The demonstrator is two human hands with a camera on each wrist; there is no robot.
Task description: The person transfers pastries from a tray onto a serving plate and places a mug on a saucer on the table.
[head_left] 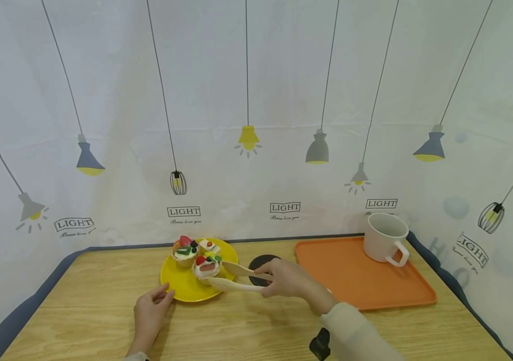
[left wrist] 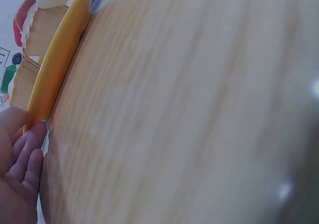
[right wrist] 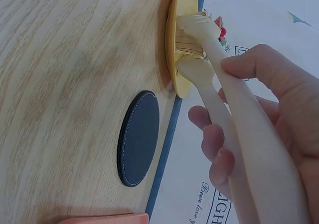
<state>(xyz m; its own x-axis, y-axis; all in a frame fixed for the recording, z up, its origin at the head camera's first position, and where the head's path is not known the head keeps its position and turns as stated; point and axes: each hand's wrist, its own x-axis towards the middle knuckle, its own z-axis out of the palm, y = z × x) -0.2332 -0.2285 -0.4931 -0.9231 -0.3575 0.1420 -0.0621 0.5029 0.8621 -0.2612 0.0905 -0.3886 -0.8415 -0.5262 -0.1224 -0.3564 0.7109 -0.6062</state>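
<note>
A yellow plate point(head_left: 186, 295) carries several small cream-topped fruit tarts. My left hand point(head_left: 150, 313) pinches its near-left rim, thumb above and fingers beneath in the left wrist view. In my right hand point(head_left: 290, 282) I hold cream-coloured tongs point(right wrist: 246, 119), one end slotted like a fork and the other rounded like a spoon. Their ends stand on either side of the front tart point(head_left: 207, 269), which rests on the plate; whether both touch it I cannot tell. Behind it sit another tart point(head_left: 184, 254) and a white-topped piece point(head_left: 210, 246).
A round black coaster point(right wrist: 139, 139) lies right of the plate, partly behind the right hand in the head view. Further right is an orange tray point(head_left: 328, 260) with a white mug point(head_left: 380, 243) at its back corner. A printed white curtain point(head_left: 238, 220) hangs behind the table.
</note>
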